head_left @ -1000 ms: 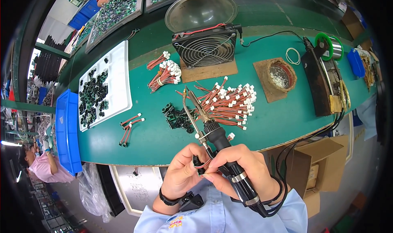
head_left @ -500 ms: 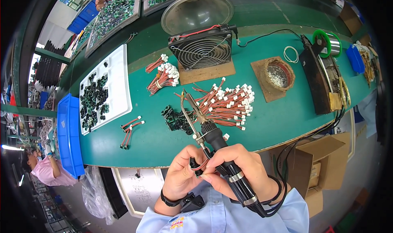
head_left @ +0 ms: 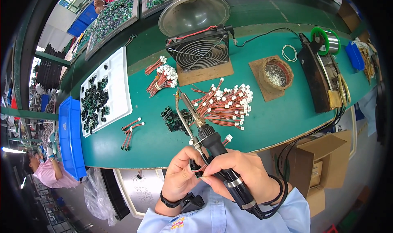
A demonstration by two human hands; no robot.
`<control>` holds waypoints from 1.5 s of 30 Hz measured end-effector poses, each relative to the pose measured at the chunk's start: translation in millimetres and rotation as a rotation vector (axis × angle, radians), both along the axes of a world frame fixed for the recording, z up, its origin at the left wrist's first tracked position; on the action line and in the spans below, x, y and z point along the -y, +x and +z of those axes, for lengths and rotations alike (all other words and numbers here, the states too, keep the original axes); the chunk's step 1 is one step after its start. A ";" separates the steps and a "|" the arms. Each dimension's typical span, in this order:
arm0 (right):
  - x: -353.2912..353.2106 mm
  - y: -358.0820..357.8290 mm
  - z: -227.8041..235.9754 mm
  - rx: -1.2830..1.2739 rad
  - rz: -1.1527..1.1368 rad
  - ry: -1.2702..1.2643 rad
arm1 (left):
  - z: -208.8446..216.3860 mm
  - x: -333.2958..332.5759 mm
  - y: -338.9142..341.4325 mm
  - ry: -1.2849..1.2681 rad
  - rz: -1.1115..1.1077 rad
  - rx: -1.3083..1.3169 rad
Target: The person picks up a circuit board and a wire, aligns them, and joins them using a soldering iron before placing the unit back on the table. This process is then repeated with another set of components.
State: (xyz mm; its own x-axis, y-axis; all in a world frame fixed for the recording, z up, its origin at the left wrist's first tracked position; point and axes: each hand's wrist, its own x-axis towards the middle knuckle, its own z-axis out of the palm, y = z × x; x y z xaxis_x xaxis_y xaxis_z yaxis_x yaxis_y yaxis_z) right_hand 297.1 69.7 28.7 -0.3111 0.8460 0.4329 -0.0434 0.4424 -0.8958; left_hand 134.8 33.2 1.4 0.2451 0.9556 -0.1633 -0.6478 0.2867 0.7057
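My right hand [head_left: 245,173] grips the black handle of a soldering iron [head_left: 208,138], its metal tip pointing away over the green bench [head_left: 266,118]. Close against it, my left hand [head_left: 180,175] pinches a small black part [head_left: 195,167] with red wires and a white connector [head_left: 227,138]. Both hands meet just off the bench's near edge. A heap of red wire leads with white connectors [head_left: 223,104] lies beyond the iron's tip, beside a small pile of black parts [head_left: 174,118].
A black fan [head_left: 198,50] on a wooden block stands at the back, with more wire bundles [head_left: 161,77] left of it. A white tray of black parts [head_left: 100,97], a blue bin [head_left: 69,138], a solder-sponge holder [head_left: 276,73], a dark solder feeder [head_left: 319,75] and a cardboard box [head_left: 315,159] surround the work area.
The view has shifted slightly and my hands sit a little lower and closer together. The iron stays in my right hand and the small part in my left.
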 end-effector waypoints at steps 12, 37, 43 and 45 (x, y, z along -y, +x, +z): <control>2.0 2.9 1.9 -0.024 -0.016 -0.005 | 2.6 4.4 -0.7 0.004 0.024 -0.082; 2.5 8.5 -2.0 -0.075 0.035 -0.013 | 0.4 2.6 10.8 -0.049 0.082 -0.005; -0.1 9.8 -2.4 -0.043 0.082 0.019 | 0.8 3.8 5.9 -0.063 0.056 0.011; 0.0 9.7 -3.3 -0.037 0.092 0.025 | 1.2 4.7 5.1 -0.060 0.053 0.021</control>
State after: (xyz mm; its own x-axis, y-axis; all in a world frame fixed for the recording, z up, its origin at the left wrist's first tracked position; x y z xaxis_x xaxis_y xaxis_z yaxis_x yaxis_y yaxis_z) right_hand 306.8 69.7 25.4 -0.3705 0.8034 0.4662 -0.1173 0.4574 -0.8815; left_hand 139.9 28.5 2.7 0.1980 0.9561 -0.2161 -0.6777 0.2928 0.6745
